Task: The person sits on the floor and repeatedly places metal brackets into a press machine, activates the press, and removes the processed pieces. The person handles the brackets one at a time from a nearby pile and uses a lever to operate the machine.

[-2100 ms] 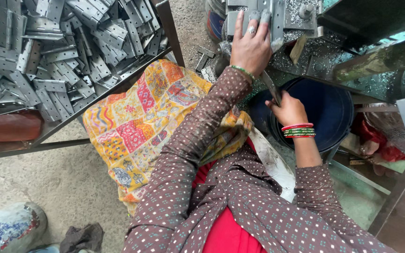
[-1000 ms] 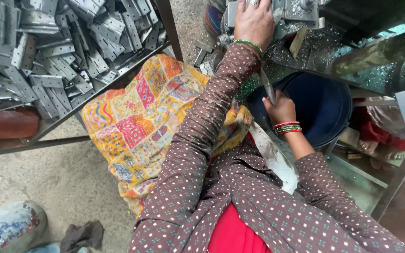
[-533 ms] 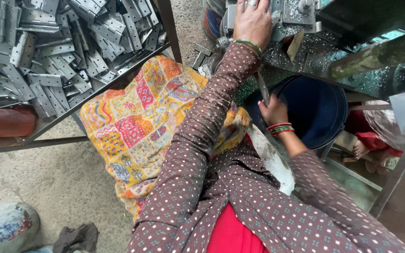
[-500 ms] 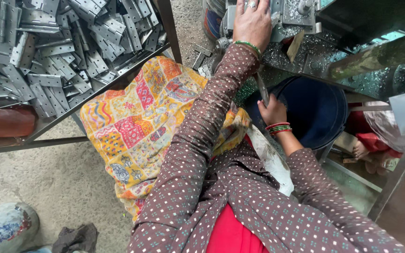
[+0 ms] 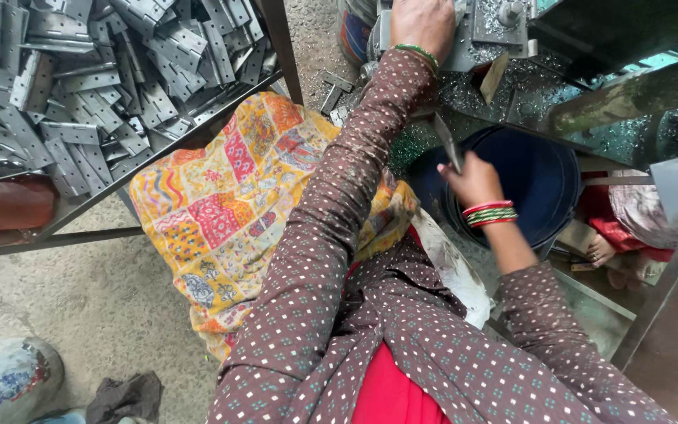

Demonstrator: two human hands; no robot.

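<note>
My left hand reaches far forward and lies on a grey metal part of a machine at the top edge; its fingertips are cut off by the frame. Green bangles sit on that wrist. My right hand, with red and green bangles, grips a thin flat metal strip that points up and away. It hovers over the left rim of a dark blue bucket. Both sleeves are brown with small dots.
A heap of grey metal hinge plates fills a rack at the upper left, edged by a dark steel frame. A patchwork yellow cloth covers my left knee. Metal shavings litter the machine bed. A bare foot shows at right.
My right hand has shifted a little left and up with the strip, over the bucket's rim. My left hand has stayed on the machine part.
</note>
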